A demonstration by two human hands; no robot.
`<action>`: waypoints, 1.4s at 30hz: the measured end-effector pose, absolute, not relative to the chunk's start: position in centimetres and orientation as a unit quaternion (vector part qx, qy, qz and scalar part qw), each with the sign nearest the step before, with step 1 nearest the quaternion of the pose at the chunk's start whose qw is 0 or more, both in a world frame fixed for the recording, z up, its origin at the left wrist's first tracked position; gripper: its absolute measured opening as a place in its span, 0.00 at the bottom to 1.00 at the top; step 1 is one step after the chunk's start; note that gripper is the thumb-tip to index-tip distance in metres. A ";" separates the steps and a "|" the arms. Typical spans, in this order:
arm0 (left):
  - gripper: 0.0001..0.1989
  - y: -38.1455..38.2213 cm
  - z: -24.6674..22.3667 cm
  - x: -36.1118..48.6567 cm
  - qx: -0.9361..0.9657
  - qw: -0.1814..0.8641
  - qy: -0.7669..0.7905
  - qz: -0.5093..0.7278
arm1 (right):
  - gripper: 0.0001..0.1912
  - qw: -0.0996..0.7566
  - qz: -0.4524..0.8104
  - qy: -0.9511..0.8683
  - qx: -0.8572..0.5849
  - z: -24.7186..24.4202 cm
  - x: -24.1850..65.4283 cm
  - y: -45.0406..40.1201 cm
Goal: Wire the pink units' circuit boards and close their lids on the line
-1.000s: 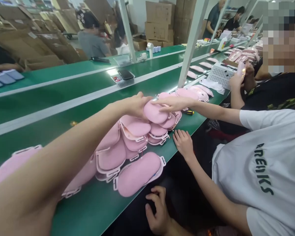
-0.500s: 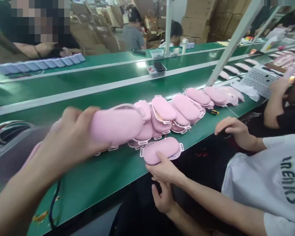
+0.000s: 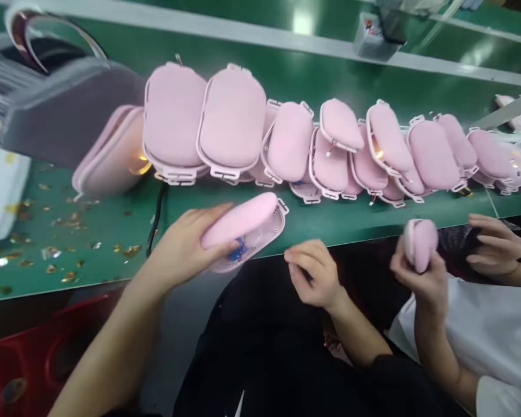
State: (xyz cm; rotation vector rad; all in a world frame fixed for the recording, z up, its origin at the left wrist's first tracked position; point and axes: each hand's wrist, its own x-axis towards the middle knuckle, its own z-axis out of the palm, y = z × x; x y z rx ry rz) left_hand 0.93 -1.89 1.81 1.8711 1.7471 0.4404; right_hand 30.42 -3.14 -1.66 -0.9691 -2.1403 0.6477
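My left hand (image 3: 189, 246) grips a pink oval case (image 3: 243, 220) at its left end, near the front edge of the green table. The case gapes toward me, showing a blue part (image 3: 238, 249) and thin red wires inside the lower shell. To the right of the case, my right hand (image 3: 315, 272) is apart from it, with its fingers curled together; whatever they may hold is too small to make out. Behind both hands, a row of pink cases (image 3: 232, 119) lies overlapping along the table.
A grey machine (image 3: 78, 104) stands at the back left. Gold scraps (image 3: 130, 250) and a black cable (image 3: 157, 217) lie on the green table (image 3: 99, 223). At the right, a co-worker's hand (image 3: 429, 284) holds a pink case. A red stool (image 3: 35, 347) is at the lower left.
The view has swung down and left. My left hand, earlier raised with a pink case, is now low at the table edge holding an opened case. The co-worker now holds a case off the table.
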 end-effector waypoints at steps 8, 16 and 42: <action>0.36 -1.8 1.8 -2.1 0.667 0.357 0.602 0.255 | 0.10 0.282 0.154 -0.891 -0.320 0.6 25.7 2.1; 0.33 -2.1 0.4 -3.8 0.670 0.374 0.571 0.293 | 0.13 0.187 0.147 -0.827 -0.509 2.1 26.0 5.5; 0.21 -2.8 0.8 0.8 0.648 0.239 0.625 0.364 | 0.04 0.145 0.405 -0.813 -0.392 3.5 26.2 4.6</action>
